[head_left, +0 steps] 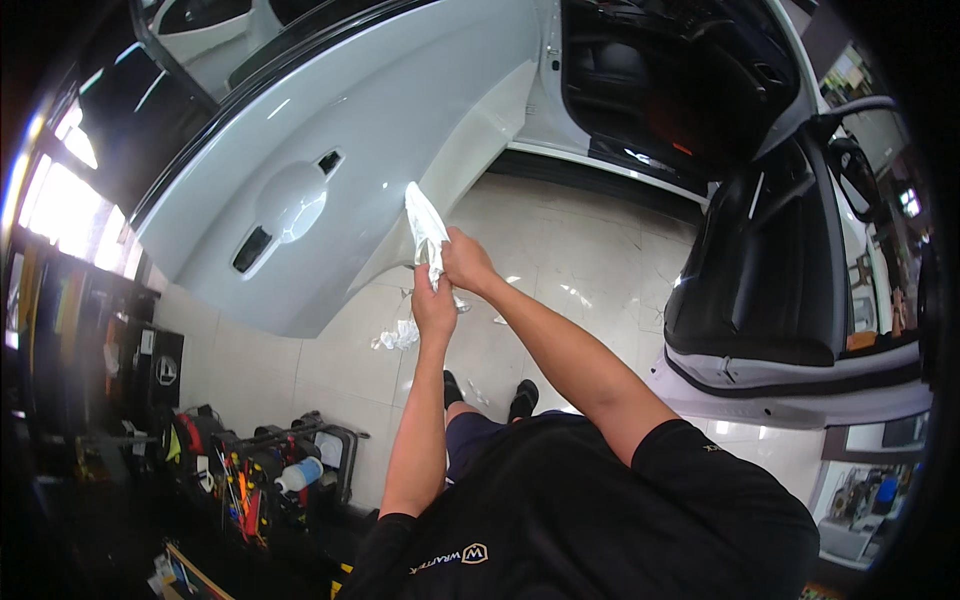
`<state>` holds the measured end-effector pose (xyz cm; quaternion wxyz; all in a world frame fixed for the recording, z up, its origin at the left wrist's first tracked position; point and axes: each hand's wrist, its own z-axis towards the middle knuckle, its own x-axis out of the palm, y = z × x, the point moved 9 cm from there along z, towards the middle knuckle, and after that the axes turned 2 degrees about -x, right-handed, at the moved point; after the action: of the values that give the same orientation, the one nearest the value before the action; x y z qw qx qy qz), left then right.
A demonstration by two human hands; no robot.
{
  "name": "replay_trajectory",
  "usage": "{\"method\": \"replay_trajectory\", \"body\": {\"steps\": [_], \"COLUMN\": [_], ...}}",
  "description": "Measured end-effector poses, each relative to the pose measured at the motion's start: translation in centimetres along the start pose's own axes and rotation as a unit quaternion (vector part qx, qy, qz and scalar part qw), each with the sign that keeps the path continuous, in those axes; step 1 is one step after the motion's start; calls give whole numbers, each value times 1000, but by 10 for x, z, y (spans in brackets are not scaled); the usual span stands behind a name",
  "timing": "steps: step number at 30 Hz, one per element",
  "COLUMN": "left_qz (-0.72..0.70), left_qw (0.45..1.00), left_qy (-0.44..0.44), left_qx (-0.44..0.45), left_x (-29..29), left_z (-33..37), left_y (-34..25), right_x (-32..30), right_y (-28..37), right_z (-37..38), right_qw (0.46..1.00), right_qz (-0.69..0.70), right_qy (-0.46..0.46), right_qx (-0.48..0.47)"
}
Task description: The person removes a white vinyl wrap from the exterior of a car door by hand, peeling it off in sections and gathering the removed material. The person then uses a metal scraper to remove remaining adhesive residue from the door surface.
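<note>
Both my hands are closed on a bunched strip of shiny whitish film (pixel 427 228), whose upper end reaches the lower part of a pale grey car door (pixel 380 130). My left hand (pixel 434 305) grips its lower end. My right hand (pixel 466 262) is just above and to the right, closed round the film's side. Whether the upper end sticks to the door or only lies in front of it, I cannot tell. The door stands open, and its handle recess (pixel 292 205) has dark openings at both ends with no handle between.
Crumpled film scraps (pixel 398 336) lie on the tiled floor (pixel 570 260) near my feet. A tool cart (pixel 262 480) with a spray bottle (pixel 300 474) stands at lower left. To the right, another open door (pixel 755 265) shows its black inner panel. The car's sill (pixel 610 170) runs between the doors.
</note>
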<state>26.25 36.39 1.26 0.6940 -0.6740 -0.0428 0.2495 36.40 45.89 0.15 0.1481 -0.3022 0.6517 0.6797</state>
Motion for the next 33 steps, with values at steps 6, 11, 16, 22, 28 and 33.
{"method": "replay_trajectory", "body": {"steps": [6, 11, 16, 22, 28, 33], "left_qz": [38, 29, 77, 92, 326, 407], "left_qw": [999, 998, 993, 940, 931, 858], "left_qy": [2, 35, 40, 180, 99, 194], "left_qx": [-27, -53, -77, -275, -134, -246], "left_x": [3, 4, 6, 11, -80, -159], "left_z": [-14, -20, -47, -198, -175, -158], "left_y": [1, 3, 43, 153, 179, 213], "right_x": [1, 8, 25, 83, -18, -65], "right_y": [-17, -33, -55, -239, -445, -514], "right_z": [-12, -24, -44, -261, -328, -312], "right_qw": [996, 988, 988, 704, 769, 819], "right_qz": [93, 150, 145, 444, 310, 86], "right_qy": [2, 17, 43, 244, -34, 33], "right_qx": [10, 30, 39, 498, 558, 567]}}
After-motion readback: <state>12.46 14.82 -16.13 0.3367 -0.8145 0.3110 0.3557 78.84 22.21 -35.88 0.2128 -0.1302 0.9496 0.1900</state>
